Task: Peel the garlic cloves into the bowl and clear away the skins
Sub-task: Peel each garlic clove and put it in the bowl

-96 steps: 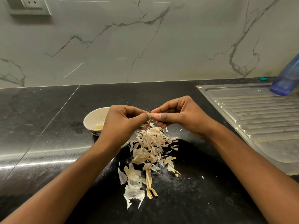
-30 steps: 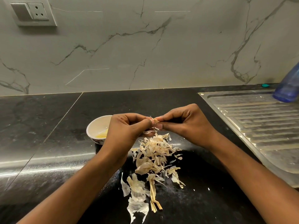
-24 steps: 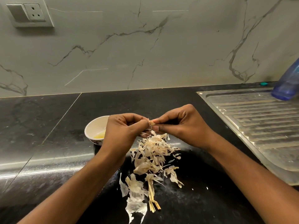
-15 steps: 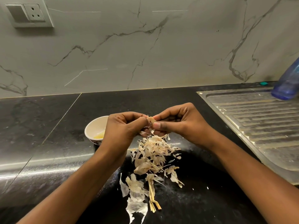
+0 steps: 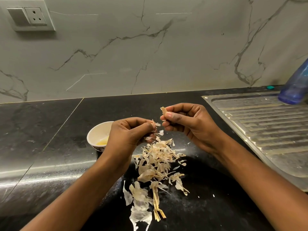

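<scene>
A heap of papery skins point(image 5: 156, 165) lies nearest on the black counter point(image 5: 50, 147). Just above it, the left hand point(image 5: 130, 135) pinches a skin flake point(image 5: 156, 124) in curled fingers point(image 5: 141, 121). The right hand point(image 5: 188, 125), slightly apart, pinches a garlic clove point(image 5: 164, 111). The white bowl point(image 5: 98, 132) sits behind the left hand, and a steel drainboard point(image 5: 266, 127) lies farther right.

Single view, head-worn, wide-angle. It looks forward and down at the black counter point(image 5: 50, 130) from the person's side of the bowl point(image 5: 98, 134). Range is close: left forearm point(image 5: 80, 189) and right forearm point(image 5: 258, 180) enter from the bottom corners and converge just right of the bowl. Marble wall point(image 5: 150, 55) behind the bowl fills the upper frame. Wall socket point(image 5: 33, 17) lies up-left of the bowl, steel drainboard point(image 5: 266, 130) well right.
</scene>
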The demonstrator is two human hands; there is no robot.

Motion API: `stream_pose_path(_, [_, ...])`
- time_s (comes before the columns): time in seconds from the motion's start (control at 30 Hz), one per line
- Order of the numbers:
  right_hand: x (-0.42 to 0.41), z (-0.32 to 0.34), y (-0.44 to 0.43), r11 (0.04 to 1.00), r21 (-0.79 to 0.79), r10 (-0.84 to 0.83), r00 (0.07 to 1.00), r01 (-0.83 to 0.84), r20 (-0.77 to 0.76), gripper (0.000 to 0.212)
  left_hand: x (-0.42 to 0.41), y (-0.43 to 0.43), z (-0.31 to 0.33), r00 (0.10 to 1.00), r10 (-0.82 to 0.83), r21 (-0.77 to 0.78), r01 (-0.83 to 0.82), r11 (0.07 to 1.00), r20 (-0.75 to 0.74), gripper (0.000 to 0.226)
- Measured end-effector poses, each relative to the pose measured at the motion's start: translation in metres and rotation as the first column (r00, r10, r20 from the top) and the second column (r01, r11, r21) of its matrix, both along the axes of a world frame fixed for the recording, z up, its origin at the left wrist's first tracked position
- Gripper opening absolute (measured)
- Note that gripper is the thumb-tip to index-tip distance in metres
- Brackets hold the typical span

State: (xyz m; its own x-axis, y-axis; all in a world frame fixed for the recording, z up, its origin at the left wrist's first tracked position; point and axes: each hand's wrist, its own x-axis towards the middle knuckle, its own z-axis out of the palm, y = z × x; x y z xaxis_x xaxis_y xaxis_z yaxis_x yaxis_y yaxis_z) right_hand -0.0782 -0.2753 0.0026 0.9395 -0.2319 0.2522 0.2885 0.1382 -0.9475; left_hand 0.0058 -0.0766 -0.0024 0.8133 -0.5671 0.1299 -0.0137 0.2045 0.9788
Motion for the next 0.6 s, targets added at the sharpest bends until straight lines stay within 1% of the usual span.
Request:
stream_pose_path(0.07, [0.0008,-0.0005,-0.0007,1.0,-0.015,0.007,1.0,-0.007,-0.025,0.026,0.0013,0.001,0.0005,0.999,0.005,0.002,-0.005,1.0,0.037,0.009])
stream_pose_path(0.17, [0.0019,-0.0003,-0.0031,1.0,0.0,0.015,0.999,-0.015,-0.044,0.03,0.002,0.0009,0.0019,0.999,-0.007,-0.008,0.007,1.0,0.046,0.013])
stream_pose_path(0.33, [0.0024,-0.0006,-0.0036,0.999,0.01,0.032,0.998,-0.031,-0.057,0.03,0.0001,-0.0006,0.0029,0.999,-0.028,0.0,0.028,1.0,0.036,0.022])
stream_pose_path(0.43, [0.0021,-0.0019,-0.0026,0.998,-0.025,0.054,0.996,-0.056,-0.069,0.028,-0.0003,-0.0008,0.0024,0.999,-0.025,0.015,0.025,1.0,0.038,0.027])
stream_pose_path(0.5, [0.0016,-0.0024,-0.0017,0.996,-0.05,0.069,0.995,-0.073,-0.076,0.027,0.0004,-0.0011,0.0013,0.999,-0.014,0.022,0.013,1.0,0.033,0.026])
stream_pose_path(0.6, [0.0008,-0.0023,-0.0003,0.992,-0.09,0.085,0.992,-0.093,-0.091,0.028,0.0022,-0.001,0.0,0.999,-0.003,0.037,0.001,0.999,0.049,0.017])
